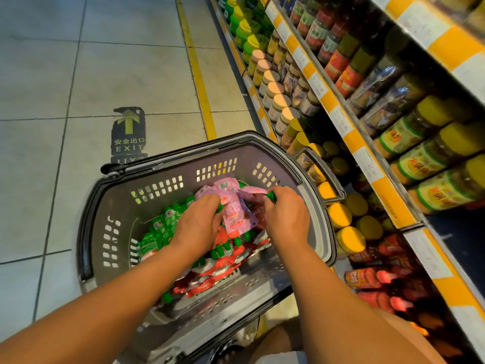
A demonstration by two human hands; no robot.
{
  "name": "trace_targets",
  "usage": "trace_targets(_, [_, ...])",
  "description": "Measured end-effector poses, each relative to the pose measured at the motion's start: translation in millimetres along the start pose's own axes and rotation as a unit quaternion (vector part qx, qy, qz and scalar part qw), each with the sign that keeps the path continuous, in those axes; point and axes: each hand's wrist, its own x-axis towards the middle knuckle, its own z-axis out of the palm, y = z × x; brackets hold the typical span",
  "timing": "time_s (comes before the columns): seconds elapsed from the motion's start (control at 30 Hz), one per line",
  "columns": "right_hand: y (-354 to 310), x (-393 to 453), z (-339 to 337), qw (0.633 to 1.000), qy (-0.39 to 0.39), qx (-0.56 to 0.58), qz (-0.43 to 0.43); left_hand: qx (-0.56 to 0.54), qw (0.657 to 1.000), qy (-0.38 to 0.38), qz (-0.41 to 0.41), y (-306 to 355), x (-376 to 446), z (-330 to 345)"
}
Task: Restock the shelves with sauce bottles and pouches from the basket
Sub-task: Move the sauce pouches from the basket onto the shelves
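1. The left hand (202, 219) is curling its fingers down round a bunch of pink pouches (233, 206), pinching them near their green caps; the fingertips themselves are hidden under the pouches.
2. The right hand (286, 216) is gripping the other side of the same pink bunch, with its fingers bent round a green cap (271, 197) at the bunch's far edge.
3. The pink pouches are sitting between the two hands, raised slightly above the heap, still inside the basket (162, 187).
4. Below them, red pouches (223, 266) and green pouches (160, 232) are lying loose in a pile, filling much of the basket floor.
5. The shelves (349, 137) are standing just to the right of the basket, lined with jars and bottles; I cannot tell which slot is meant for the pouches.
6. Likely risk: the pouches look slippery and floppy, so one held only by its cap could be sliding out as the bunch is rising.
7. Another risk: swinging the bunch toward the crowded shelf could be knocking over front-row jars (351, 240).
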Motion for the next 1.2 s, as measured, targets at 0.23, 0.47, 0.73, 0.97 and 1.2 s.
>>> trace_targets(0.23, [-8.5,-5.7,-14.2,0.995,0.027,-0.088,-0.042,-0.115,0.983,0.054,-0.13,-14.3,11.3,-43.2])
trace_targets(0.47, [2.1,-16.5,-34.5,0.999,0.022,-0.026,-0.026,-0.238,0.952,0.11,-0.156,6.6,2.4,-59.6])
trace_targets(0.73, [28.3,-37.8,-75.8,0.994,0.036,0.061,0.082,-0.292,0.943,0.136,-0.088,57.5,0.4,-82.9])
trace_targets(0.97, [46.7,-72.6,-136.5,0.967,0.141,0.176,0.121,-0.339,0.929,0.147,0.002,110.7,-2.3,-99.2])
trace_targets(1.2, [91.0,-138.4,-221.4,0.921,0.251,0.261,0.142,-0.371,0.915,0.144,0.067,182.7,-12.3,-105.7])
